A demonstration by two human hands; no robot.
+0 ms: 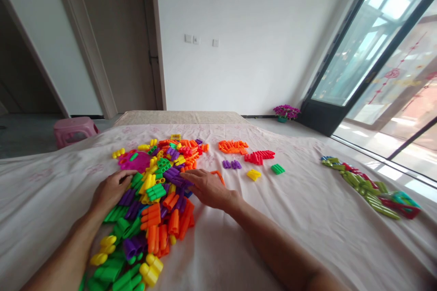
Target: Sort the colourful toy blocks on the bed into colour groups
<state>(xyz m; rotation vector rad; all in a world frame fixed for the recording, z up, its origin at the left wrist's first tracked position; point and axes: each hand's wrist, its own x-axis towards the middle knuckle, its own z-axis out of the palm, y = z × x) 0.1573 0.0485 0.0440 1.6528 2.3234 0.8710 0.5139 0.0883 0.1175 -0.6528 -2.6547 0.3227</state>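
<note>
A heap of plastic bullet-shaped building blocks in green, purple, orange and yellow lies on a cloth-covered table, between my two hands. At the heap's left edge my left hand (pixel 109 191) has its fingers bent inward beside green blocks (pixel 137 181); I see nothing held in it. Stretched flat over the purple blocks (pixel 172 175), my right hand (pixel 210 187) touches the heap from the right. Its fingertips partly cover those blocks. Orange blocks (pixel 150 216) and a yellow block (pixel 151 270) lie nearer to me. A magenta piece (pixel 138 160) rests beyond my left hand.
Right of the heap stand separate groups: orange blocks (pixel 233 147), red blocks (pixel 259 157), purple blocks (pixel 231 164), a yellow block (pixel 254 174) and a green block (pixel 277 169). More coloured pieces (pixel 362 182) lie far right. A pink stool (pixel 75 131) stands beyond the table.
</note>
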